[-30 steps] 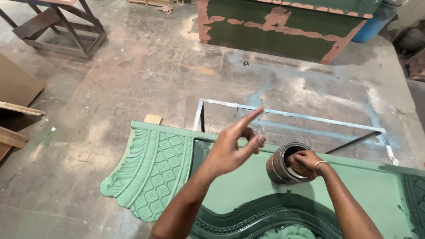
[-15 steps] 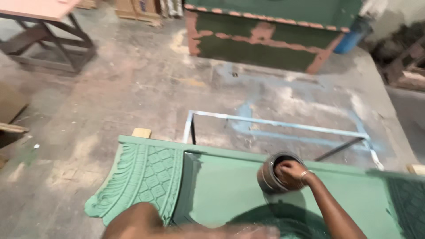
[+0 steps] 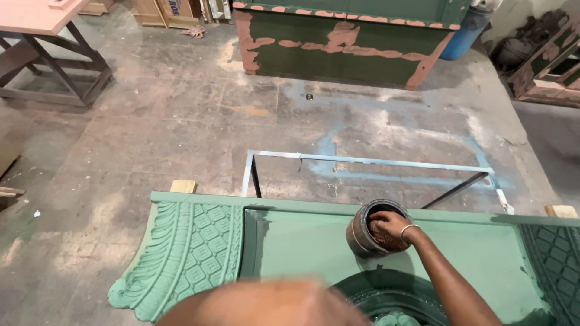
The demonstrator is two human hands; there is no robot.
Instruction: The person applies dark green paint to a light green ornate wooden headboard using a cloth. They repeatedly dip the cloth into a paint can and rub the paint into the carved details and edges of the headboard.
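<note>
While the right hand keeps its grip clamped on the tilted paint can at lower centre of the green carved panel, paint may spill; left hand's grip is blurred, cannot tell.

Past my work a bare metal frame stands on the stained concrete floor. Beyond it sits a green cabinet with pinkish patches, a blue barrel just beside its right end. A wooden table stands far left, well apart.
</note>
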